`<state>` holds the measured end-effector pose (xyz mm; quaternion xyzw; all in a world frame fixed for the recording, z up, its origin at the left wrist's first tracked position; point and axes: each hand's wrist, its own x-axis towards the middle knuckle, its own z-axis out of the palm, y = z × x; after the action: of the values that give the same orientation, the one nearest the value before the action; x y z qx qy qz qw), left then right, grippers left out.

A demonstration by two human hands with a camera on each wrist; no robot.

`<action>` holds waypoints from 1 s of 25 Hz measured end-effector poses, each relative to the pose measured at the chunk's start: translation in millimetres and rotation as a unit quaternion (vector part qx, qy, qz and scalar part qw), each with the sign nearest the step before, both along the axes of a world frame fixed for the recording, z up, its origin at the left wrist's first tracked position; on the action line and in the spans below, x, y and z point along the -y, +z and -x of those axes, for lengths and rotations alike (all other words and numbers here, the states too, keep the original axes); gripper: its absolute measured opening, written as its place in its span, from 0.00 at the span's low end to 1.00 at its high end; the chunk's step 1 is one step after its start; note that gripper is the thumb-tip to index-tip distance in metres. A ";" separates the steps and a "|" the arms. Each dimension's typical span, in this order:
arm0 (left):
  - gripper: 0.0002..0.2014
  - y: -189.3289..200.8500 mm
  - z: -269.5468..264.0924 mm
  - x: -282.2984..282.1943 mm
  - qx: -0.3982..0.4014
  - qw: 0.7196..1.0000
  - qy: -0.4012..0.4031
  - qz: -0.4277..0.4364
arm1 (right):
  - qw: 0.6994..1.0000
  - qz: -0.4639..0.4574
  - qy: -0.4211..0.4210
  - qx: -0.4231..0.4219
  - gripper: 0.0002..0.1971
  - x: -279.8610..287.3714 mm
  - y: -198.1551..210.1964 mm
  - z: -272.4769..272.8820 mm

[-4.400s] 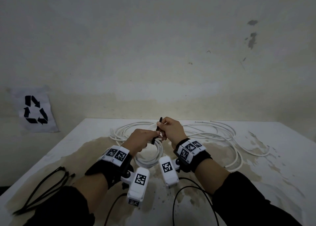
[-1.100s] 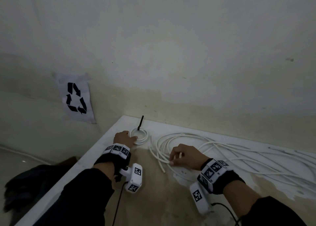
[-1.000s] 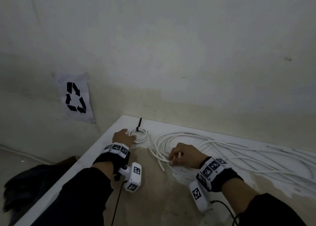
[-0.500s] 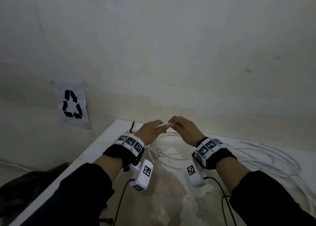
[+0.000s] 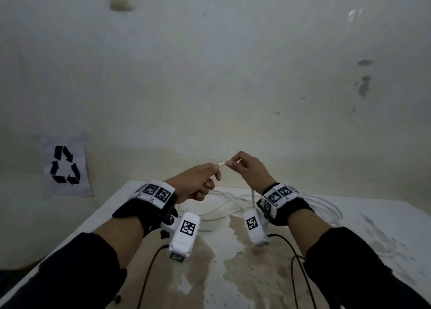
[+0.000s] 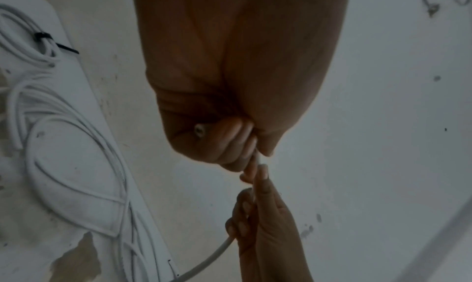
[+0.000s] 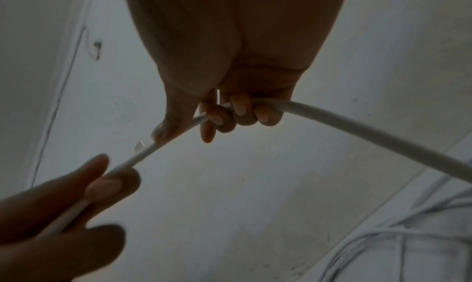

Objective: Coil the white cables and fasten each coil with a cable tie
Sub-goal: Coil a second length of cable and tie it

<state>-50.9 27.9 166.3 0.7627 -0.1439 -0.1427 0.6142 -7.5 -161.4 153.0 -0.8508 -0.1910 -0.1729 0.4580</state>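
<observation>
Loose cables (image 5: 224, 206) sprawl across the table (image 5: 384, 220) — finished coil (image 6: 30, 50) beside.

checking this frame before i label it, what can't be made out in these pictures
- Head view: the tied coil is not visible; the left hand and its wrist gear cover that corner of the table.
- Left wrist view: the tied coil is cut off by the left edge, so its full shape is unclear.
- Right wrist view: the left hand is blurred; its grip on the white cable is unclear.
- How long the cable is: it runs out of frame.
</observation>
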 end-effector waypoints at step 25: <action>0.11 -39.4 6.4 63.8 0.200 0.976 0.059 -0.068 | 0.927 0.357 0.065 0.099 0.10 44.2 7.2 89.6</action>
<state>-57.3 -35.9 126.9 0.8227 -0.2084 0.0399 0.5273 -97.1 -205.6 160.2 -0.9224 -0.3390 -0.1463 0.1134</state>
